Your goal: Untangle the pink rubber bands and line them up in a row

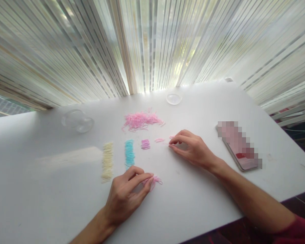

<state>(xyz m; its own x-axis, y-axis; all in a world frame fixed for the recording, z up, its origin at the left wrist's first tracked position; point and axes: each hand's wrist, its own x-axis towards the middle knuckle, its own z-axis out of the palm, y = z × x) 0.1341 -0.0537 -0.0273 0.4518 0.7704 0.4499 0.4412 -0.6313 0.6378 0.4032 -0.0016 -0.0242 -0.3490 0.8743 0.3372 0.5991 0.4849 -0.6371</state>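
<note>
My left hand (129, 190) is closed in a pinch at a small bunch of pinkish rubber bands (156, 180), whose loops stick out past the fingertips. My right hand (189, 147) pinches a thin pink rubber band just above the table, to the right of a short pink row (159, 140). Left of that lies a small stack of purple bands (145, 144). Farther left run a blue column of bands (129, 154) and a longer pale yellow column (107, 162). Behind them spreads a loose heap of pink bands (142, 120).
Clear round containers (77, 121) stand at the back left of the white table (66, 203). A clear shallow dish or lid (173, 99) lies near the back edge. A phone (240, 149) rests at the right. Striped curtains (152, 44) hang behind the table.
</note>
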